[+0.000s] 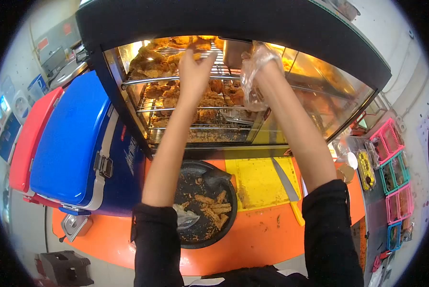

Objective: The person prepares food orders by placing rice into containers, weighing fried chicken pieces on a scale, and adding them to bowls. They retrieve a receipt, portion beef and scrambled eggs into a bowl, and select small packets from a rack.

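Note:
My left hand (195, 69) is raised at the upper rack of a lit glass food warmer (233, 152). Its thumb and fingers are apart, with no item visible in them. Beyond the fingertips lie pieces of fried chicken (152, 62), and more sit on the wire racks (152, 109) below. Clear plastic, like a loose disposable glove (253, 91), covers my right hand (264, 62). That hand reaches into the warmer beside a metal container (233, 53); its fingers are hidden by the plastic and the angle, so what it holds cannot be made out.
A black round pan (231, 210) with fried strips and crumbs stands on the orange table (257, 244). Beside it, a knife (286, 182) lies across a yellow cutting board (253, 182). A blue cooler (71, 138) stands left; colored baskets (394, 172) line the right.

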A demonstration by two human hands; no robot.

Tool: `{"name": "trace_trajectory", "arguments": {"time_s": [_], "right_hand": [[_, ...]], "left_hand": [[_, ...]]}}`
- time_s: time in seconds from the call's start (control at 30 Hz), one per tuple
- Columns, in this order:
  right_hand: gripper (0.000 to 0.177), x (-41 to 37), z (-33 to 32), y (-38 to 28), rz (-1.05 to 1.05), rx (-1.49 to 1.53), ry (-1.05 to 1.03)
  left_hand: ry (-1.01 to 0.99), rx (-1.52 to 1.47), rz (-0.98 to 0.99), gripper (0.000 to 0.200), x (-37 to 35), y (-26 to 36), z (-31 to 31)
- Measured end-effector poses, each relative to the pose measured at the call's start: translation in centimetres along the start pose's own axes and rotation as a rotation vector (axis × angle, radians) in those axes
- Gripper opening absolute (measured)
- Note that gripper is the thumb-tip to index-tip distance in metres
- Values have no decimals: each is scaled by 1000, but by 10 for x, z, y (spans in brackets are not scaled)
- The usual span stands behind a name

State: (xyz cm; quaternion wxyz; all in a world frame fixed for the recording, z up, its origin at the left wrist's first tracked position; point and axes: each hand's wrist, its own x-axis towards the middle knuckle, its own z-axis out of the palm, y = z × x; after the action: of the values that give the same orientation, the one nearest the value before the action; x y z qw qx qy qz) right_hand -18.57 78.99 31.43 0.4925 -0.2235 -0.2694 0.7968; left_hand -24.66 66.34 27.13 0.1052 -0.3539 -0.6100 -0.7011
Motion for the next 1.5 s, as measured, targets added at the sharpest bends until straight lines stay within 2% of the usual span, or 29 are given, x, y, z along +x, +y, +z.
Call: {"name": "trace_trajectory", "arguments": {"time_s": [0.13, 0.2, 0.23, 0.3, 0.37, 0.43, 0.5, 0.57, 0.6, 0.63, 0.7, 0.73, 0.77, 0.83, 0.87, 0.93, 0.97, 1.0, 1.03, 1.1, 1.17, 1.23, 1.3, 1.37, 1.43, 1.5], "right_hand": [[25, 5, 13, -2, 69, 106, -87], [24, 6, 15, -3, 79, 129, -111], [23, 6, 15, -4, 81, 134, -114], [23, 6, 9, -4, 85, 140, -115], [22, 6, 9, -6, 92, 151, -108], [22, 4, 10, -8, 100, 164, -114], [23, 2, 12, -9, 106, 174, -116], [23, 0, 10, -9, 113, 180, -116], [24, -1, 9, -8, 116, 181, -116], [24, -1, 9, -9, 118, 180, -114], [26, -4, 6, -10, 117, 181, -111], [26, -4, 6, -12, 112, 182, -111], [23, -4, 4, -14, 94, 150, -147], [20, -7, -3, -16, 63, 84, -213], [18, -8, -6, -16, 48, 52, -246], [17, -17, -4, -18, 31, 20, -277], [15, -26, 4, -17, 39, 116, -180], [15, -29, 8, -16, 48, 212, -83], [15, -29, 6, -16, 51, 213, -79], [12, -31, 0, -14, 10, 51, -117], [10, -34, -6, -10, -7, 15, -83], [11, -38, -12, -8, -24, -21, -50], [8, -45, -17, -10, 12, -12, -96], [8, -57, -21, -12, 32, 72, -66], [9, -57, -27, -15, -9, -3, -133], [10, -60, -31, -19, -22, -13, -188]], "left_hand": [[-113, -147, 82, 39, 30, -1, 14], [-130, -193, -52, 32, 34, 4, 17], [-132, -192, -50, 32, 35, 1, 21], [-86, -160, 126, 23, 33, -5, 25], [-115, -46, 135, 19, 29, -7, 24], [-234, -210, 150, 17, 24, -1, 23], [-292, -230, 150, 17, 22, 10, 20], [-315, -163, 73, 21, 15, 22, 14], [-261, -108, -4, 23, 10, 34, 10], [-264, -106, 5, 23, 18, 18, 16], [-73, -519, -160, 23, 40, -24, 27], [-56, -249, -72, 20, 46, -22, 26], [-59, -253, -71, 20, 53, -18, 30], [-147, -482, -558, 19, 67, -13, 40], [-177, -674, -509, 16, 65, -13, 44], [-165, -720, -486, 14, 68, -11, 48], [-149, -763, -462, 11, 67, -10, 49], [-151, -762, -466, 11, 66, -11, 48], [-170, -764, -477, 10, 65, -13, 44], [-187, -760, -494, 9, 62, -14, 33], [-305, -566, -569, 9, 58, -10, 18], [-313, -529, -560, 9, 48, -1, 9], [-302, -529, -629, 10, 38, 8, 0], [-332, -480, -594, 14, 32, 18, -8], [-369, -407, -647, 16, 31, 25, -15], [-359, -350, -607, 16, 35, 25, -15]]}}
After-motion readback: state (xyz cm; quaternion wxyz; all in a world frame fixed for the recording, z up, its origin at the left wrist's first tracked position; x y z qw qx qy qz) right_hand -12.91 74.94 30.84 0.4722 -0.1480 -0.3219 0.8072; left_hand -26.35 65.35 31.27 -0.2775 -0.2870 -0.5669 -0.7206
